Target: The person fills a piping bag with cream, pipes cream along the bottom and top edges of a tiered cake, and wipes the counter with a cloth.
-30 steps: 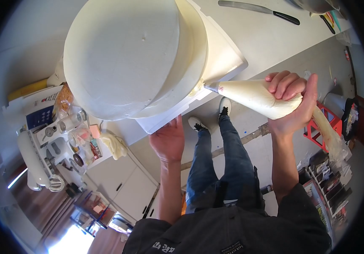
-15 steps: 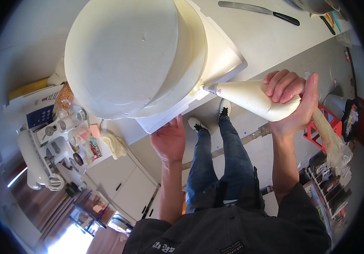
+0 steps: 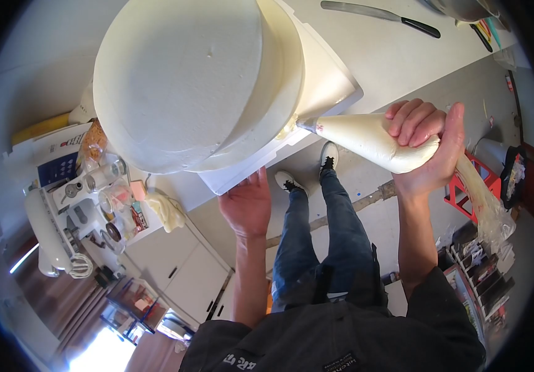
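A tall, round cake (image 3: pixel 180 80) coated in smooth pale cream stands on a white board (image 3: pixel 335 93) with raised edges. My right hand (image 3: pixel 425 139) is wrapped round a full piping bag (image 3: pixel 372 139) of pale cream. The bag's metal tip (image 3: pixel 307 124) points left at the cake's lower edge, where a little rough cream (image 3: pixel 287 128) shows. At the board's near edge is my left hand (image 3: pixel 246 201), palm up, its fingertips hidden under the board. Whether those fingers bear the board's weight cannot be made out.
A palette knife (image 3: pixel 382 15) lies on the white table (image 3: pixel 403 56), with a metal bowl (image 3: pixel 465 7) at the top right. On the left are a white mixer (image 3: pixel 44 232), jars (image 3: pixel 115 195) and a yellow cloth (image 3: pixel 166 211). A red crate (image 3: pixel 475 186) stands at right.
The cream-filled bag changes shape slightly in my right hand, and its loose end shifts a little. My left hand and the cake stay almost where they were.
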{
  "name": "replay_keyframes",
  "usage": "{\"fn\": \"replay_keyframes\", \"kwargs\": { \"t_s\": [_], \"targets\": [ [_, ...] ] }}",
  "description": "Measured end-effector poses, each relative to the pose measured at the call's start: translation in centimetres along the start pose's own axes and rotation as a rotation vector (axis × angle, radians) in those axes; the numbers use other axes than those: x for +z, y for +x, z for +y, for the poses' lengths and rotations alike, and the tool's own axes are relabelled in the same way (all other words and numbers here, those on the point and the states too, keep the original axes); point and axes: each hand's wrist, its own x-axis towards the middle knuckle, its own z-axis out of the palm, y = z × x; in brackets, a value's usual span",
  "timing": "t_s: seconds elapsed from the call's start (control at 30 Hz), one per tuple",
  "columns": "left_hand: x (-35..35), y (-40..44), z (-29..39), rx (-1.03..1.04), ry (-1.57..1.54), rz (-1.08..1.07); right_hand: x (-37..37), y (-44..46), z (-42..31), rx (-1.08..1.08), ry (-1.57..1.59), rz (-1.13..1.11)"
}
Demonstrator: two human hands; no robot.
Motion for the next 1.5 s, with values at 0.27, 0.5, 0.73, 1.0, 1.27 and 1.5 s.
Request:
{"fn": "replay_keyframes", "kwargs": {
  "t_s": [0.27,0.5,0.73,1.0,1.27,1.5],
  "targets": [
    [-0.4,0.1,0.3,-0.004,-0.021,-0.048,0.0,0.6,-0.5,-0.058,-0.026,0.062],
    [-0.2,0.2,-0.2,-0.039,0.002,-0.018,0.7,0.6,-0.3,-0.052,-0.046,0.014],
    [1.1,-0.1,-1.0,-0.045,-0.016,0.025,1.0,0.2,-0.7,-0.033,-0.024,0.001],
    [1.1,0.1,-0.8,-0.022,0.018,0.042,0.7,0.7,-0.2,-0.095,-0.070,0.021],
    [1.2,0.0,-0.8,-0.047,0.041,0.004,0.5,0.7,-0.3,-0.062,-0.006,-0.003],
    [1.1,0.1,-0.7,-0.072,0.106,-0.022,0.4,0.8,-0.3,-0.063,-0.013,-0.011]
  ]
}}
